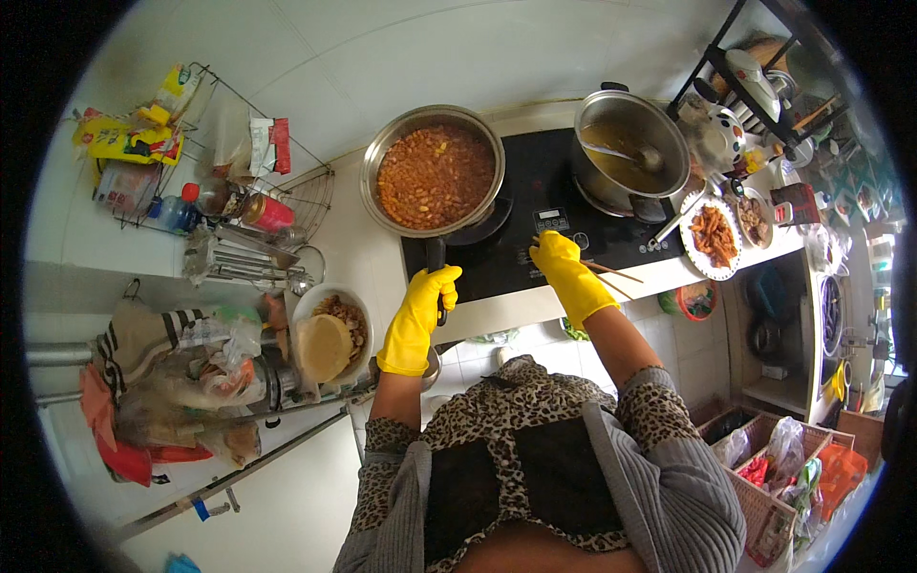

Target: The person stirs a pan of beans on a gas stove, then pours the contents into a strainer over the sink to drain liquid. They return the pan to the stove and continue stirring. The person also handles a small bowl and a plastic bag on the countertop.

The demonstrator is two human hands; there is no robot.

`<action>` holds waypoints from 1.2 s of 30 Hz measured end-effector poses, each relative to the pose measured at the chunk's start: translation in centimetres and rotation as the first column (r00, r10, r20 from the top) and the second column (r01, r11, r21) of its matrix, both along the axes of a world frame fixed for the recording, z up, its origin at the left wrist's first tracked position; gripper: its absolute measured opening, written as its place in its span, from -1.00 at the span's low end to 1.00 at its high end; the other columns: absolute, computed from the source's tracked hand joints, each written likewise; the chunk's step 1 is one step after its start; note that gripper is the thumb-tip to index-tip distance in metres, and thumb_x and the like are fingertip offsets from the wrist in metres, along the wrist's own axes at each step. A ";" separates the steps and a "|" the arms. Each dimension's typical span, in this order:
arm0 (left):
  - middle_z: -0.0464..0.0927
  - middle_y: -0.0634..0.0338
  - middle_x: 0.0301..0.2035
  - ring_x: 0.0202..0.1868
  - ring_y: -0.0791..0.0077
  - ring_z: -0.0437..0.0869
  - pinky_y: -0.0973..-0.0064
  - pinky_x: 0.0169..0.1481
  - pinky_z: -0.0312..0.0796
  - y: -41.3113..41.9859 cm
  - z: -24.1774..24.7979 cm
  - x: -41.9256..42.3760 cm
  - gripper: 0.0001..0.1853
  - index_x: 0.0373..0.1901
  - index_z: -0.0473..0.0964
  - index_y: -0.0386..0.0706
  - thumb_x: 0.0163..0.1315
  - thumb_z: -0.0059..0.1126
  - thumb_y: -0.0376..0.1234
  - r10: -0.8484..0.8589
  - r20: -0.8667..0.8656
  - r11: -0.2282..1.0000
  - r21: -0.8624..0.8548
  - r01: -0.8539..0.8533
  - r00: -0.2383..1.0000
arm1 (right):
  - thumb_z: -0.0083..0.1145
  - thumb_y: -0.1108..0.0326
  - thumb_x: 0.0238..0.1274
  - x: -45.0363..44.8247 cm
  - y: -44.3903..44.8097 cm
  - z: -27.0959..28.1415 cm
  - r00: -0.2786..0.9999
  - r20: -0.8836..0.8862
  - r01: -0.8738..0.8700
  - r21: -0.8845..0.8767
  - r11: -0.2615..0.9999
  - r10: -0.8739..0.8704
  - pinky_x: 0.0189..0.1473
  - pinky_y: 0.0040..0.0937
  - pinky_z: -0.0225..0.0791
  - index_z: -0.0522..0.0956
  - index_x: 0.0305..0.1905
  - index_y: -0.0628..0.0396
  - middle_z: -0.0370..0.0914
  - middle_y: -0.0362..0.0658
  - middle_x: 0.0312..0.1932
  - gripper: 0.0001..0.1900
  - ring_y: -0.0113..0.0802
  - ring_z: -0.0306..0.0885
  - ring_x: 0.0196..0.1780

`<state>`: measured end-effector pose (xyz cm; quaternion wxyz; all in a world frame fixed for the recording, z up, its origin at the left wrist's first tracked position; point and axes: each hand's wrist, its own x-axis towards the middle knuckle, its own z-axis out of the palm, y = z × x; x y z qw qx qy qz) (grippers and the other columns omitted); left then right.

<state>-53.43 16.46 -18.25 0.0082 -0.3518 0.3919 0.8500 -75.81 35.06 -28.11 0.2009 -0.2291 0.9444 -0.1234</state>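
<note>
My left hand (421, 304), in a yellow rubber glove, is closed around the black handle (435, 252) of a steel pan (368, 169). Reddish-brown beans or nuts in sauce (438, 177) fill the pan, which sits over the cooktop's left end and overhangs it. My right hand (566, 268), gloved alike, grips a pair of wooden chopsticks (611, 271) just over the front controls of the black induction cooktop (530, 165). The chopsticks' longer ends point toward the lower right. A dark round shape under the pan is mostly hidden.
On the right burner stands a steel pot (586, 118) of yellowish liquid with a ladle (648, 157) in it. Right of it are a plate of reddish food (713, 236) and a bowl (752, 215). A white bowl (301, 308) stands left of my hand; a wire rack (304, 197) hangs behind.
</note>
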 end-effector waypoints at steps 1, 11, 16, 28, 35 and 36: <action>0.35 0.38 -0.66 -0.68 0.58 0.37 0.57 -0.54 0.24 -0.4 0.7 0.2 -0.80 -0.36 0.46 -0.06 0.28 0.35 -0.29 0.003 0.001 0.999 -0.035 -0.003 1.000 | 0.25 -0.02 0.26 -0.1 -0.1 0.1 1.000 -0.001 -0.005 -0.006 1.000 0.005 0.04 -0.10 0.54 0.69 -0.02 0.03 0.72 0.02 -0.05 -0.62 0.04 0.70 0.05; 0.32 0.43 -0.64 -0.66 0.61 0.34 0.57 -0.50 0.21 -1.1 5.5 3.3 -0.81 -0.37 0.43 -0.01 0.32 0.28 -0.25 0.051 0.001 0.980 -0.191 -0.049 0.999 | 0.21 0.00 0.24 0.4 -0.3 0.8 1.000 -0.009 -0.025 -0.005 1.000 0.025 0.11 -0.10 0.52 0.67 0.06 0.01 0.70 0.03 0.00 -0.58 0.06 0.67 0.08; 0.44 0.27 -0.66 -0.65 0.47 0.47 0.50 -0.49 0.32 -0.7 5.5 5.1 -0.80 -0.38 0.49 -0.16 0.25 0.31 -0.27 0.078 0.013 0.957 -0.280 -0.071 0.997 | 0.22 -0.02 0.23 0.6 -0.5 1.5 1.000 -0.004 -0.027 0.044 0.999 0.027 0.13 -0.10 0.51 0.67 0.09 0.00 0.70 0.02 0.02 -0.56 0.04 0.67 0.10; 0.38 0.31 -0.66 -0.67 0.53 0.38 0.53 -0.53 0.25 3.0 6.0 7.5 -0.81 -0.33 0.45 -0.16 0.27 0.31 -0.32 0.100 0.017 0.992 -0.077 -0.098 0.995 | 0.21 -0.01 0.21 0.6 -0.5 1.4 1.000 -0.001 -0.014 0.059 0.998 0.014 0.14 -0.10 0.51 0.67 0.05 0.04 0.71 0.04 0.00 -0.56 0.02 0.67 0.09; 0.36 0.32 -0.67 -0.67 0.55 0.36 0.52 -0.54 0.22 4.8 6.8 9.0 -0.78 -0.35 0.42 -0.14 0.27 0.31 -0.29 0.025 0.003 1.000 -0.001 -0.025 1.000 | 0.20 -0.02 0.22 0.3 -0.5 0.6 0.999 -0.023 -0.027 0.082 0.996 0.029 0.14 -0.10 0.51 0.67 0.05 0.05 0.71 0.05 0.00 -0.56 0.03 0.67 0.10; 0.35 0.32 -0.67 -0.67 0.55 0.36 0.52 -0.54 0.22 5.2 6.9 9.2 -0.78 -0.35 0.42 -0.14 0.27 0.31 -0.29 0.025 0.005 1.000 -0.001 -0.025 1.000 | 0.20 -0.02 0.22 0.4 -0.6 0.6 0.999 -0.022 -0.027 0.072 0.997 0.029 0.15 -0.10 0.51 0.67 0.05 0.05 0.71 0.05 0.01 -0.56 0.03 0.67 0.11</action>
